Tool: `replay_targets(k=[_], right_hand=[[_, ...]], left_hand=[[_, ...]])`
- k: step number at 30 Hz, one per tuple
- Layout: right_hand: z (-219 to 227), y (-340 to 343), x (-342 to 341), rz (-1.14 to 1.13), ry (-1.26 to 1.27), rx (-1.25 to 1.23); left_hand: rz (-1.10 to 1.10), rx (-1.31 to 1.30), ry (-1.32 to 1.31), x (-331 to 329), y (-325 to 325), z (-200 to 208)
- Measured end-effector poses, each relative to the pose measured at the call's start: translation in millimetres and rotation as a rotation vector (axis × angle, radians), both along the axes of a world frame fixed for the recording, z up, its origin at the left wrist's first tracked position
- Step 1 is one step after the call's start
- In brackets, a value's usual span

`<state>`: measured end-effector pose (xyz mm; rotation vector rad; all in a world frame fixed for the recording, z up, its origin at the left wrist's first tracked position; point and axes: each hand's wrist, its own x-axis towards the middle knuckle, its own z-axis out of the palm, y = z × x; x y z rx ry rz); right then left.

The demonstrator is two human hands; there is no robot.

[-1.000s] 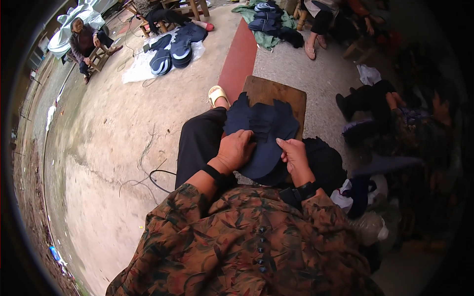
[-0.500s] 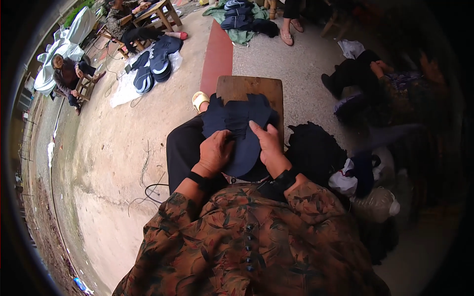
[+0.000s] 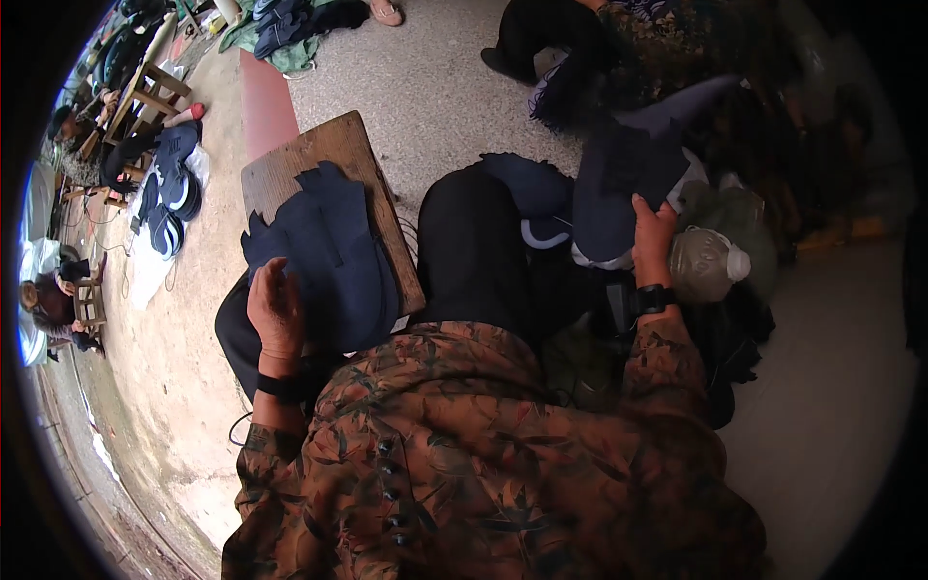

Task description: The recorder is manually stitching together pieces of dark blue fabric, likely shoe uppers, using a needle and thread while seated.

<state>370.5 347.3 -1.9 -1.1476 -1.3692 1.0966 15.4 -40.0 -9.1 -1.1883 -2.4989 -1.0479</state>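
Navy cut fabric pieces [image 3: 324, 251] with jagged far ends lie stacked on a wooden board [image 3: 382, 193] over my lap. At their left edge is my left hand [image 3: 275, 307], raised with loosely curved fingers apart and nothing visible in it. Off to the right, my right hand [image 3: 654, 232] grips the near edge of another navy fabric piece [image 3: 614, 208], thumb on top. That piece is held out over the items beside my right knee, its far end lost in shadow.
More dark cloth with a white curved stripe [image 3: 544, 235] lies beyond my right knee. A tied translucent bag [image 3: 706, 263] sits beside my right wrist. Another person's dark-clad legs [image 3: 551, 39] are close at the far right. Stacked navy pieces [image 3: 172, 184] rest on plastic at left.
The view has swung to the right. My right hand has left the board and moved right with a fabric piece; my left hand has let go of the cloth.
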Motion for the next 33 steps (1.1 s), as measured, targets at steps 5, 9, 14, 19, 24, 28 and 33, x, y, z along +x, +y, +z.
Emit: replay_targets(k=[5, 9, 14, 19, 24, 28, 33], right_hand=[[-98.8, -59.1, 103.3, -0.148, -0.092, -0.323], [-163.8, -100.6, 129.4, -0.182, -0.006, -0.429], [-243.7, -115.9, 153.3, -0.163, -0.379, -0.549], [-254.0, -99.3, 136.5, 0.242, -1.231, -0.48], [-135.5, -25.9, 19.1, 0.258, -0.3, -0.322], [-16.5, 1.5, -105.9, 0.701, -0.152, -0.005], [25.8, 12.3, -262.8, 1.192, -1.093, 0.332]], left_hand=[[-0.037, -0.207, 0.108, 14.2, 20.1, 1.3], [-0.036, -0.215, 0.11, 15.2, 23.7, 2.8], [-0.03, -0.232, 0.149, 13.4, 22.6, 0.2], [-0.034, -0.207, 0.164, 12.7, 20.8, 1.1], [-0.009, -0.198, 0.125, 13.0, 19.8, 2.9], [-0.05, -0.203, 0.151, 3.8, 18.0, 4.8], [-0.09, -0.17, 0.118, -8.6, 23.6, 1.4]])
